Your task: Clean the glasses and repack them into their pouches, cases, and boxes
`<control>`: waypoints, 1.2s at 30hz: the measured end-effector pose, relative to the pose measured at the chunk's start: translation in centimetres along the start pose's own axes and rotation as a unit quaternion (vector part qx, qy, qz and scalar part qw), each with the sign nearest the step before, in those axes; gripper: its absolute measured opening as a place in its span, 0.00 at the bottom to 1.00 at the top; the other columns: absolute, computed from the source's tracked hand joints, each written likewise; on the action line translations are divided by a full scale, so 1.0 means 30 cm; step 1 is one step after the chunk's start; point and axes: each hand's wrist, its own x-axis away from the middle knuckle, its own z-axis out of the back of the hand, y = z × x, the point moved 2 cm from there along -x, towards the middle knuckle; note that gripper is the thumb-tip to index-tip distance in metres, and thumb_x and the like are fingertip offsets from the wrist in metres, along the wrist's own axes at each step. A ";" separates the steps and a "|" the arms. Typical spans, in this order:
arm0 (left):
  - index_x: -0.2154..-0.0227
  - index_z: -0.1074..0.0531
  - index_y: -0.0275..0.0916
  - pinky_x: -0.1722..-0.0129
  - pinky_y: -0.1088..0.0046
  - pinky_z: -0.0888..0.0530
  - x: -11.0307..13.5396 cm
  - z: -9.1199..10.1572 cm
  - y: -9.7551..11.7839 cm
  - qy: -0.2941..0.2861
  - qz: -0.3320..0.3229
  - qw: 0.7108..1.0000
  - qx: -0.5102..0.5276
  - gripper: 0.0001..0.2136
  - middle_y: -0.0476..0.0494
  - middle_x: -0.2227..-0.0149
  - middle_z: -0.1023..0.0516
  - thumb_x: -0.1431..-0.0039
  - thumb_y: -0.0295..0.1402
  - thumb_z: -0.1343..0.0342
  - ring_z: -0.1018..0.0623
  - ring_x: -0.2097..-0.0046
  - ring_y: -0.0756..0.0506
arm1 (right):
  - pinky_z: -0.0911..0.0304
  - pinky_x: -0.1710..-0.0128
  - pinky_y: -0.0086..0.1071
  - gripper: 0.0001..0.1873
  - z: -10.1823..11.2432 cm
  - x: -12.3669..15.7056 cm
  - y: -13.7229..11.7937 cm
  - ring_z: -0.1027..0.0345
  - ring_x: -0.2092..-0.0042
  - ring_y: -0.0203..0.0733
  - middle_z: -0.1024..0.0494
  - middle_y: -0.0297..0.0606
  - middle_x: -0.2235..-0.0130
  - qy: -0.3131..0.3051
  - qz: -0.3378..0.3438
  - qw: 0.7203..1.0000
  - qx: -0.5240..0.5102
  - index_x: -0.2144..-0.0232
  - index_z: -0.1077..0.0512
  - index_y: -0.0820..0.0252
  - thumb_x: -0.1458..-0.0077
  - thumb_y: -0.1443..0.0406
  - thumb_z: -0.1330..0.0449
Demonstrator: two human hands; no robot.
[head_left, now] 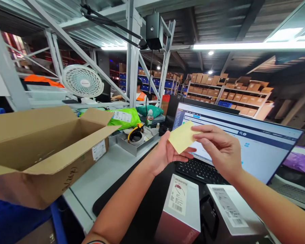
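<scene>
A small yellow paper slip (181, 137) is held up in front of the computer monitor (254, 142). My right hand (220, 147) pinches its right edge between thumb and fingers. On the other side, my left hand (166, 152) has its thumb at the slip's left edge, while its fingers pass behind and below the paper. Beneath my hands lies a black keyboard (200, 172). Nearer to me stand a white and dark red product box (184, 196) with a label and a second white box (228, 206) under my right forearm.
An open cardboard box (73, 169) stands at the left. A metal tray (136, 149) holds a tape roll (136, 136), behind it a green plastic parcel (125, 118) and a bottle (149, 118). A fan (82, 81) and a person in an orange vest (141, 96) are farther back.
</scene>
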 end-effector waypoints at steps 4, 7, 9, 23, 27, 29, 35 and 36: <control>0.50 0.24 0.36 0.53 0.68 0.23 -0.014 0.015 -0.014 0.142 -0.082 0.986 0.043 0.21 0.36 0.49 0.19 0.46 0.36 0.33 0.19 0.51 0.40 | 0.25 0.65 0.29 0.06 -0.011 0.041 0.049 0.22 0.62 0.39 0.17 0.38 0.63 -0.010 -0.043 0.997 0.068 0.71 0.18 0.56 0.47 0.71 0.33; 0.50 0.24 0.36 0.51 0.65 0.23 -0.020 0.030 -0.017 0.166 -0.121 0.979 0.012 0.24 0.37 0.49 0.19 0.52 0.31 0.30 0.20 0.49 0.38 | 0.25 0.66 0.28 0.08 -0.021 0.066 0.079 0.22 0.63 0.38 0.17 0.37 0.65 -0.034 -0.025 0.994 0.104 0.72 0.19 0.56 0.49 0.74 0.34; 0.49 0.26 0.37 0.49 0.64 0.23 -0.019 0.037 -0.011 0.173 -0.145 0.974 0.004 0.27 0.38 0.48 0.19 0.54 0.30 0.29 0.20 0.48 0.38 | 0.26 0.67 0.28 0.10 -0.023 0.076 0.093 0.22 0.65 0.37 0.17 0.35 0.66 -0.054 -0.022 0.993 0.107 0.73 0.19 0.56 0.50 0.75 0.35; 0.57 0.21 0.34 0.52 0.61 0.24 0.000 0.066 0.015 0.211 -0.112 0.962 -0.136 0.20 0.38 0.55 0.16 0.57 0.31 0.32 0.18 0.54 0.36 | 0.28 0.57 0.38 0.10 0.000 0.067 0.090 0.24 0.57 0.43 0.17 0.35 0.61 -0.062 -0.001 0.981 0.184 0.63 0.20 0.54 0.45 0.73 0.36; 0.55 0.21 0.36 0.49 0.59 0.25 0.000 0.071 0.016 0.168 -0.081 0.964 -0.189 0.20 0.38 0.53 0.17 0.53 0.35 0.32 0.18 0.52 0.35 | 0.28 0.59 0.38 0.10 0.007 0.038 0.078 0.24 0.57 0.44 0.18 0.37 0.58 -0.097 0.066 0.969 0.216 0.60 0.19 0.52 0.42 0.71 0.35; 0.53 0.21 0.37 0.45 0.59 0.27 0.000 0.065 0.012 0.151 -0.088 0.964 -0.201 0.21 0.38 0.51 0.18 0.52 0.36 0.32 0.19 0.50 0.36 | 0.29 0.60 0.39 0.10 -0.002 0.034 0.075 0.24 0.56 0.46 0.18 0.37 0.57 -0.116 0.083 0.959 0.245 0.60 0.18 0.53 0.42 0.70 0.35; 0.49 0.23 0.37 0.45 0.59 0.26 0.005 0.039 0.003 0.123 -0.097 0.965 -0.211 0.23 0.38 0.48 0.19 0.49 0.36 0.32 0.20 0.47 0.36 | 0.29 0.63 0.35 0.07 -0.026 0.047 0.087 0.23 0.60 0.43 0.17 0.35 0.59 -0.126 0.056 0.948 0.286 0.61 0.18 0.55 0.41 0.69 0.35; 0.49 0.23 0.37 0.45 0.60 0.26 0.007 0.037 0.003 0.116 -0.099 0.965 -0.213 0.22 0.38 0.48 0.19 0.48 0.35 0.32 0.20 0.47 0.36 | 0.29 0.63 0.34 0.07 -0.025 0.048 0.088 0.23 0.60 0.42 0.17 0.35 0.60 -0.126 0.051 0.950 0.283 0.62 0.18 0.55 0.41 0.69 0.35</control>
